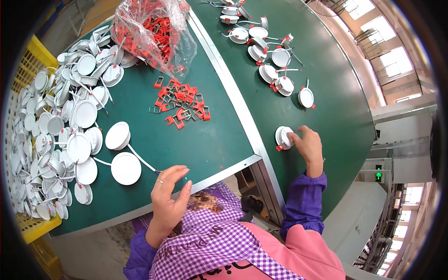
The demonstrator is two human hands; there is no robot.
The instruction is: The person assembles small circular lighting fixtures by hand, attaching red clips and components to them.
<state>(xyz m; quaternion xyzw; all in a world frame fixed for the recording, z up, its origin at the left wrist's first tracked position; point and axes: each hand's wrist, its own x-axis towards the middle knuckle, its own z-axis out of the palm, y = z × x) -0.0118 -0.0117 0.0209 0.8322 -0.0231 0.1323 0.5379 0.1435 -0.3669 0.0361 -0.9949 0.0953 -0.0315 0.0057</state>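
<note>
My left hand (170,198) is raised over the table's front edge, fingers apart and nothing in them. It is nearest to the wire end of a round white downlight (126,168); a second downlight (117,136) lies just behind. On the right-hand green surface, my right hand (309,147) is at another white downlight (283,138) with a red clip at its lower side. One digit touches that lamp, while the other visible fingertip is apart from it. A loose pile of red clips with metal frames (179,102) lies in the middle of the left table.
A large heap of white downlights (86,113) fills the left side, around yellow crates (41,58). Behind the clip pile stands a clear plastic bag (184,51) of red clips. Several clipped downlights (268,73) trail along the right surface. A metal rail (228,77) divides the surfaces.
</note>
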